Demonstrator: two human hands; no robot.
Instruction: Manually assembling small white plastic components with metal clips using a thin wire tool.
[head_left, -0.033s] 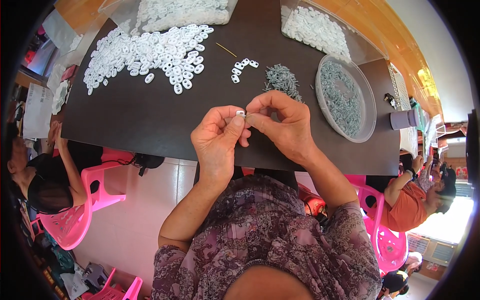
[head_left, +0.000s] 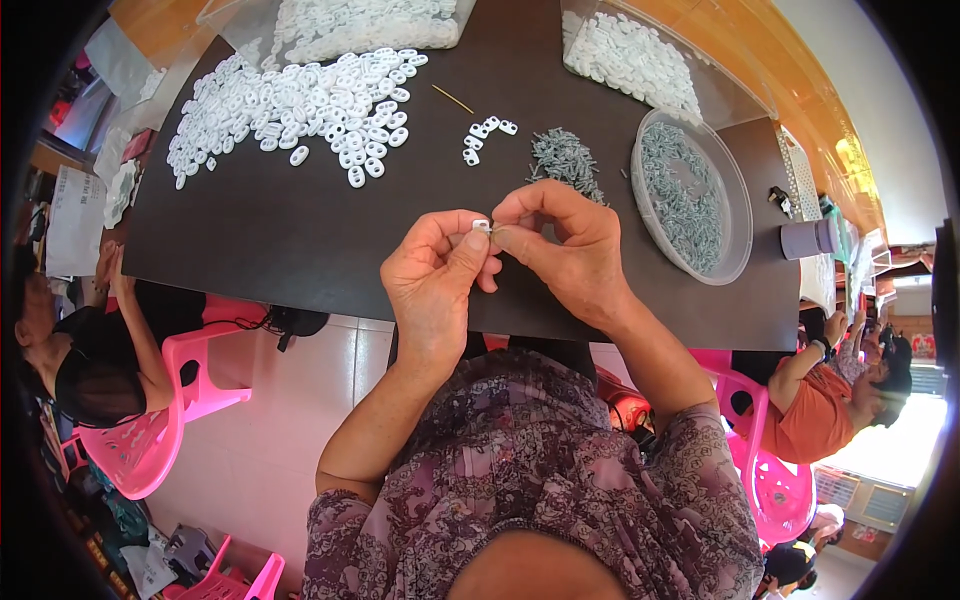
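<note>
Over the near part of the table, my left hand (head_left: 432, 275) pinches a small white plastic piece with holes (head_left: 481, 225) between thumb and fingers. My right hand (head_left: 565, 250) meets it from the right, thumb and forefinger closed on what looks like a small grey screw (head_left: 490, 231), mostly hidden by the fingertips. Just beyond the right hand lies a heap of grey screws (head_left: 563, 160). Farther off sit several white pieces in a small cluster (head_left: 473, 142). A large pile of white oval pieces (head_left: 290, 110) spreads over the table's left side.
A round clear tub (head_left: 742, 215) of grey screws stands on the right, beside a lidded cup (head_left: 806, 240). Clear bins of white pieces (head_left: 635, 60) line the back. A thin brass-coloured rod (head_left: 452, 98) lies on the dark table (head_left: 300, 230). Other people sit on both sides.
</note>
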